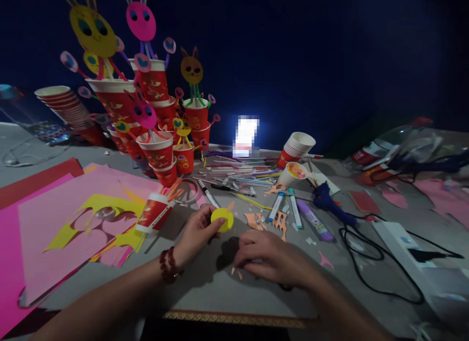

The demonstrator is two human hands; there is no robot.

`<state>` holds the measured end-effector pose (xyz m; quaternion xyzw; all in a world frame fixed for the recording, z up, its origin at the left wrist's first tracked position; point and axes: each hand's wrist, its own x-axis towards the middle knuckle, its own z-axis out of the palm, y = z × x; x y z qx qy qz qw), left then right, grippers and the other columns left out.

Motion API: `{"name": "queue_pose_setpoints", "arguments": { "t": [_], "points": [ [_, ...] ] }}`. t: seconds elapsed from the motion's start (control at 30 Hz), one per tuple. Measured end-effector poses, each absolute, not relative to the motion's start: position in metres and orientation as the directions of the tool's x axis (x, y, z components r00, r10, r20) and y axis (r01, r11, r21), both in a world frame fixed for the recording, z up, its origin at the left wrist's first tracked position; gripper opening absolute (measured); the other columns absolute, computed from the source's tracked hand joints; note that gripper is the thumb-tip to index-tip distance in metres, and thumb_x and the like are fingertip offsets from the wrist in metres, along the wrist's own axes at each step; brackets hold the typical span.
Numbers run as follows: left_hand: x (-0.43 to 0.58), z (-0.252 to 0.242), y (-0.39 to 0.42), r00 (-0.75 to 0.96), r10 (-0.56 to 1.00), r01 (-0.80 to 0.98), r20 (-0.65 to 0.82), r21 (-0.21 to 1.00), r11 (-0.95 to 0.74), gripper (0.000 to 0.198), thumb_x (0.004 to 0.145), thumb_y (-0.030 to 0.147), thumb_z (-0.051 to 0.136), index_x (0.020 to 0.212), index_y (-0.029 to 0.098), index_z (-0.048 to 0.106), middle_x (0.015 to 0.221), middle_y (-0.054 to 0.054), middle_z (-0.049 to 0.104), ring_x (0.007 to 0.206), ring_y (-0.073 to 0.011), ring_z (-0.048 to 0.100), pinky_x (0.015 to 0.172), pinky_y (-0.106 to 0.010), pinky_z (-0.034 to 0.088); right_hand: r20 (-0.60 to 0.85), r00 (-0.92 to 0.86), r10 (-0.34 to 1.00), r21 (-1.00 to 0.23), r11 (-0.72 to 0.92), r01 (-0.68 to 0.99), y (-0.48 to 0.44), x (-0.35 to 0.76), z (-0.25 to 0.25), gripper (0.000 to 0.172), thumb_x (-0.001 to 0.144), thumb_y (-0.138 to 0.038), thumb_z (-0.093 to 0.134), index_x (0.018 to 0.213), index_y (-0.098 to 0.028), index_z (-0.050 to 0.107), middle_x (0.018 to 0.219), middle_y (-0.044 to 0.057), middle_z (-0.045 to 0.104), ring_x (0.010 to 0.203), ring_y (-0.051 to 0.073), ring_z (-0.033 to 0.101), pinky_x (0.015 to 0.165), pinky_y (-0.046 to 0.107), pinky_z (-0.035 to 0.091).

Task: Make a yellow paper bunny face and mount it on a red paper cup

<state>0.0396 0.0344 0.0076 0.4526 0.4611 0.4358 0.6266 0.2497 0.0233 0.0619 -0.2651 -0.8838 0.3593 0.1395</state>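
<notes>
Grey table [205,294], left fingers [215,227] pinching yellow disc [227,218]

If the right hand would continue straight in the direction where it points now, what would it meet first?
Most likely the left hand, which holds the yellow disc; depth is unclear, so the right hand might pass below.

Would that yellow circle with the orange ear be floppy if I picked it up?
Probably not: the yellow circle looks flat, though the left hand pinches only one side. It's likely light, looking paper-thin. The narrow orange ear might bend easily, since it sticks out.
</notes>
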Motion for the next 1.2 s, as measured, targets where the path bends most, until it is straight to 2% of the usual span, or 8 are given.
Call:
{"name": "queue_pose_setpoints", "arguments": {
  "t": [0.13, 0.23, 0.43, 0.63, 0.8, 0.97, 1.1, 1.2],
  "points": [
    [0.042, 0.012, 0.032, 0.233, 0.954, -0.14, -0.19, 0.964, 0.227, 0.036, 0.074, 0.047, 0.073, 0.082, 0.019, 0.052, 0.068, 0.005, 0.056, 0.05, -0.0078, 0.05, 0.044, -0.017, 0.039, 0.298, -0.592, 0.749, -0.805, 0.53, 0.265, 0.029, 0.266, 0.067, 0.017, 0.089, -0.012, 0.06, 0.093, -0.024, 0.072, 0.086, 0.001, 0.074, 0.084, 0.017, 0.067, 0.081, 0.031, 0.049],
    [0.046, 0.016, 0.029, 0.267, 0.944, -0.147, -0.196, 0.959, 0.241, 0.039, 0.071, 0.049, 0.074, 0.078, 0.019, 0.052, 0.065, 0.005, 0.054, 0.048, -0.0075, 0.047, 0.044, -0.018, 0.039, 0.37, -0.361, 0.856, -0.839, 0.475, 0.266, 0.032, 0.272, 0.062, 0.014, 0.087, -0.014, 0.063, 0.093, -0.024, 0.072, 0.091, 0.004, 0.075, 0.09, 0.02, 0.069, 0.083, 0.035, 0.052],
    [0.052, 0.017, 0.021, 0.343, 0.922, -0.103, -0.178, 0.969, 0.225, 0.038, 0.074, 0.049, 0.073, 0.078, 0.018, 0.052, 0.067, 0.004, 0.053, 0.049, -0.0074, 0.046, 0.041, -0.017, 0.037, 0.31, -0.151, 0.939, -0.904, 0.34, 0.258, 0.029, 0.26, 0.048, 0.002, 0.083, -0.024, 0.071, 0.082, -0.022, 0.071, 0.084, 0.005, 0.075, 0.082, 0.02, 0.07, 0.079, 0.034, 0.055],
    [0.052, 0.011, 0.017, 0.388, 0.909, -0.055, -0.151, 0.981, 0.186, 0.03, 0.082, 0.043, 0.067, 0.082, 0.018, 0.052, 0.068, 0.004, 0.052, 0.051, -0.0077, 0.045, 0.045, -0.017, 0.037, 0.209, -0.153, 0.966, -0.961, 0.232, 0.149, 0.025, 0.247, 0.046, 0.029, 0.08, -0.025, 0.075, 0.107, -0.023, 0.065, 0.082, 0.002, 0.073, 0.079, 0.018, 0.069, 0.079, 0.033, 0.055],
    [0.05, 0.006, 0.015, 0.418, 0.897, -0.016, -0.143, 0.986, 0.165, 0.03, 0.082, 0.044, 0.066, 0.081, 0.018, 0.053, 0.067, 0.003, 0.052, 0.052, -0.0089, 0.045, 0.045, -0.018, 0.037, 0.196, -0.127, 0.972, -0.967, 0.213, 0.142, 0.027, 0.244, 0.049, 0.016, 0.079, -0.026, 0.075, 0.094, -0.022, 0.07, 0.082, 0.002, 0.072, 0.075, 0.016, 0.066, 0.073, 0.03, 0.054],
    [0.05, 0.008, 0.015, 0.383, 0.893, 0.081, -0.235, 0.972, 0.221, 0.035, 0.075, 0.051, 0.071, 0.078, 0.019, 0.056, 0.06, 0.005, 0.052, 0.05, -0.0103, 0.045, 0.045, -0.018, 0.036, 0.073, -0.037, 0.997, -0.995, 0.07, -0.071, 0.036, 0.248, 0.046, 0.035, 0.073, -0.027, 0.079, 0.104, -0.023, 0.062, 0.079, -0.002, 0.068, 0.071, 0.013, 0.063, 0.066, 0.024, 0.049],
    [0.051, 0.013, 0.015, 0.342, 0.885, 0.177, -0.315, 0.947, 0.268, 0.041, 0.07, 0.059, 0.072, 0.078, 0.021, 0.06, 0.056, 0.005, 0.051, 0.048, -0.0116, 0.045, 0.044, -0.019, 0.036, 0.044, -0.064, 0.997, -0.984, 0.032, -0.177, 0.043, 0.253, 0.034, 0.039, 0.07, -0.031, 0.081, 0.103, -0.022, 0.062, 0.079, -0.003, 0.065, 0.068, 0.011, 0.059, 0.064, 0.023, 0.047],
    [0.05, 0.013, 0.013, 0.292, 0.91, 0.188, -0.293, 0.951, 0.246, 0.041, 0.067, 0.061, 0.073, 0.079, 0.024, 0.063, 0.058, 0.004, 0.054, 0.05, -0.0135, 0.048, 0.046, -0.021, 0.038, 0.016, -0.045, 0.999, -0.976, 0.006, -0.218, 0.045, 0.255, 0.027, 0.041, 0.064, -0.035, 0.085, 0.096, -0.021, 0.065, 0.08, -0.003, 0.066, 0.072, 0.012, 0.061, 0.069, 0.025, 0.048]
  ]
}}
